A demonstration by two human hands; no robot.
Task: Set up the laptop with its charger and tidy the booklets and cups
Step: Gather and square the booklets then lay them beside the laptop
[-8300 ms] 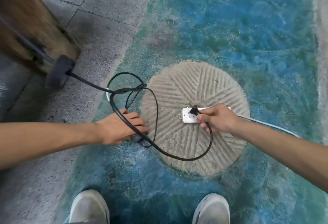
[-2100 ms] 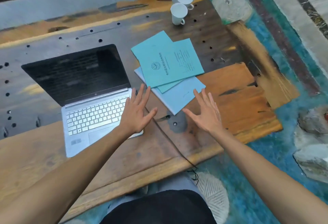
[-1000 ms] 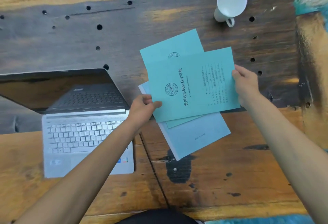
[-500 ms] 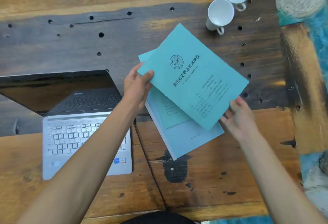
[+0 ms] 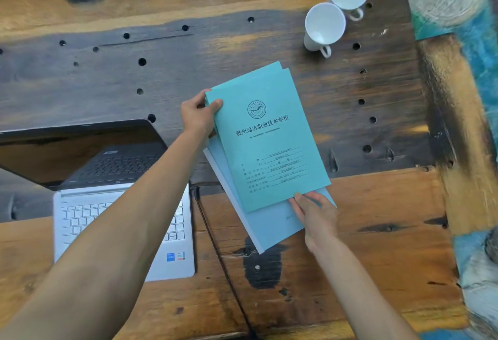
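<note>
You've squared the top teal booklet [image 5: 266, 137] over the second teal one, your left hand [image 5: 198, 115] pinching their far-left corner. Your right hand [image 5: 314, 213] grips the near edge, hiding part of the pale-blue booklet [image 5: 269, 227] beneath. Cover reads "贵州远志职业技术学校"; smaller lines blur. Your arm cuts off the laptop [image 5: 80, 213].

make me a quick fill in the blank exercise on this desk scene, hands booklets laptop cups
1. The left hand grips the top ____ corner of the teal booklet.
2. The laptop stands with its lid ____.
3. ____ white cups stand near the table's far edge.
4. The right hand rests at the booklets' ____ edge.

Missing words: left; open; two; bottom
</note>
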